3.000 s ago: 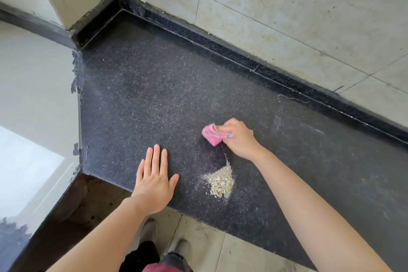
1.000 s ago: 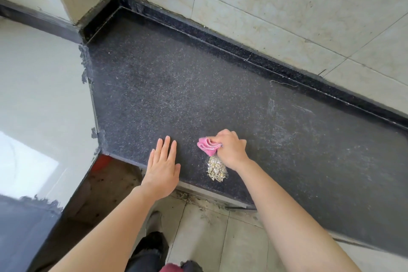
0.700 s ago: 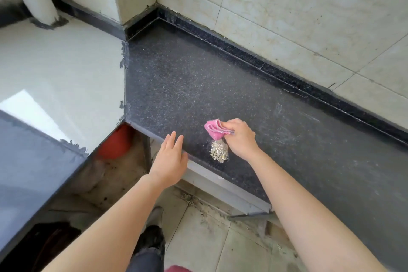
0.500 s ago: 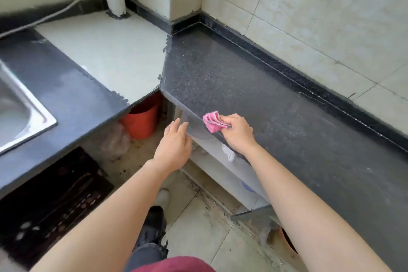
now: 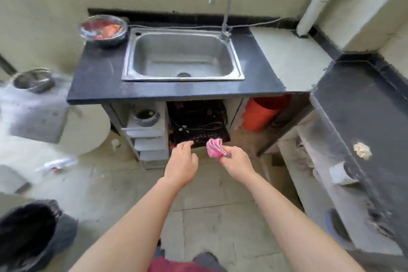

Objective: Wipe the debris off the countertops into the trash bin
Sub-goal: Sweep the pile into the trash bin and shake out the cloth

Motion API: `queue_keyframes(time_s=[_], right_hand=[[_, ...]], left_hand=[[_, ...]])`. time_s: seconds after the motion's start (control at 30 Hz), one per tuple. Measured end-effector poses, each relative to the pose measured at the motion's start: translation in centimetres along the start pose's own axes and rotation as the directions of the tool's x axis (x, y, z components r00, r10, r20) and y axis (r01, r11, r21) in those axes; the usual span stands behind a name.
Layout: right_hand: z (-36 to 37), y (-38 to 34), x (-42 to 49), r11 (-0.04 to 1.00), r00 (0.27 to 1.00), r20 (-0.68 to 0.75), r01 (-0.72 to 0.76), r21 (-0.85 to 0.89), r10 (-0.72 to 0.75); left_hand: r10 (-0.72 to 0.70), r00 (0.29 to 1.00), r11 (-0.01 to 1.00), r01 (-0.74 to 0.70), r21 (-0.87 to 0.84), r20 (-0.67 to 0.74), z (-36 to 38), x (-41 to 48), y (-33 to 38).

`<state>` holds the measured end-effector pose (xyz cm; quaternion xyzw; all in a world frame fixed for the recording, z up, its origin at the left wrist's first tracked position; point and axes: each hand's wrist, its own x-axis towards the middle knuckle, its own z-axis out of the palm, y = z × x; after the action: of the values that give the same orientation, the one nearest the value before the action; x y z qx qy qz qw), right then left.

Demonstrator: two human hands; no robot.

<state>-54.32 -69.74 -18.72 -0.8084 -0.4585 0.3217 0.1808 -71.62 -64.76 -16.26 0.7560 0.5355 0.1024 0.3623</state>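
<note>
R hand is pinching pink cloth, long axis pointing up-left away from wrist; L hand is hovering relaxed, empty.

Left hand and right hand with cloth lifted off countertop; debris pile left near edge.

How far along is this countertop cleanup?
Done: the debris sits gathered in one small pile near the front edge of the dark countertop. In hand: the right hand pinches a pink cloth in mid-air, away from the counter; the left hand is curled, contents not visible. Left: that pile must still go into the black trash bin on the floor.
</note>
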Motion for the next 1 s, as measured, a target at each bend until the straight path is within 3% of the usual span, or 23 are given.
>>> queue_keyframes(time_s=[0.17,0.4,0.5,0.63,0.83,1.0], right_hand=[[11.2,-10.2,-1.1,0.993,0.981,0.159,0.117,-0.008,-0.115],[27.4,-23.9,-3.6,0.982,0.945,0.279,0.188,-0.034,-0.171],[34.9,-28.2,-4.3,0.970,0.916,0.352,0.230,-0.076,-0.190],[43.2,-32.3,-4.6,0.970,0.893,0.414,0.230,-0.082,-0.177],[54.6,-32.2,-3.3,0.956,0.839,0.512,0.275,-0.105,-0.185],[62.5,-27.9,-1.2,0.962,0.855,0.507,0.219,-0.163,-0.109]], left_hand=[[-0.238,0.969,0.971,0.235,-0.049,-0.070,-7.4,-4.9,-12.6],[-0.429,0.898,0.902,0.419,-0.106,-0.104,-17.7,-10.7,-30.7],[-0.539,0.833,0.840,0.520,-0.156,-0.127,-20.6,-12.4,-38.6],[-0.700,0.704,0.702,0.651,-0.288,-0.116,-21.8,-13.2,-47.2],[-0.910,0.413,0.348,0.804,-0.482,0.033,-16.7,-13.3,-59.2],[-0.966,0.169,0.007,0.777,-0.630,0.197,-8.6,-12.8,-67.6]])
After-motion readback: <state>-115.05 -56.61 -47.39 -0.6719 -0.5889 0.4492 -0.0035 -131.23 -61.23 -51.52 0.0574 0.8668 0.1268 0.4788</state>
